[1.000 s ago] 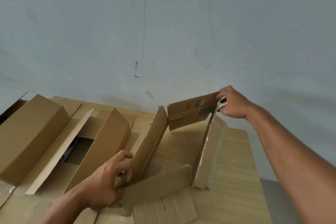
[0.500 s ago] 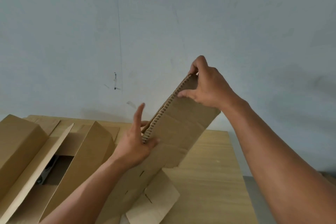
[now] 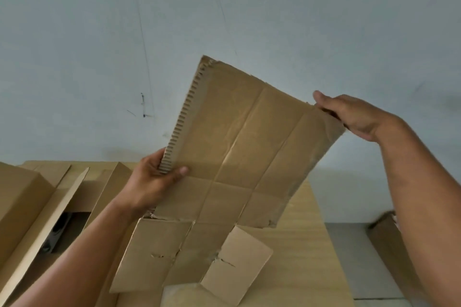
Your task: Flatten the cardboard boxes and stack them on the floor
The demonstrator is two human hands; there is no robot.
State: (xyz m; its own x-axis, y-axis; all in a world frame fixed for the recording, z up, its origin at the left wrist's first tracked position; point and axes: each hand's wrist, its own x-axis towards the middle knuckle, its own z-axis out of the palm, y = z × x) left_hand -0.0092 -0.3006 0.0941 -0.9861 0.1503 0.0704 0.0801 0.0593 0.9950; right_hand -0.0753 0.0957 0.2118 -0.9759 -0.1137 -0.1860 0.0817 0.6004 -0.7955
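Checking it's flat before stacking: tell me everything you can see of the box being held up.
The box is plain brown corrugated cardboard, collapsed flat into a creased sheet, with fluting exposed along its left edge and a ragged right edge. Fold lines cross it; its lower flaps hang loose, with small tears. It is held tilted above the table. The left hand pinches the fluted edge, thumb in front; the right hand grips the upper right corner.

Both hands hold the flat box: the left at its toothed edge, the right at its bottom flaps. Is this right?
No. In the head view the right hand holds the box at its upper right corner, not the bottom flaps; the left hand is at the toothed edge.
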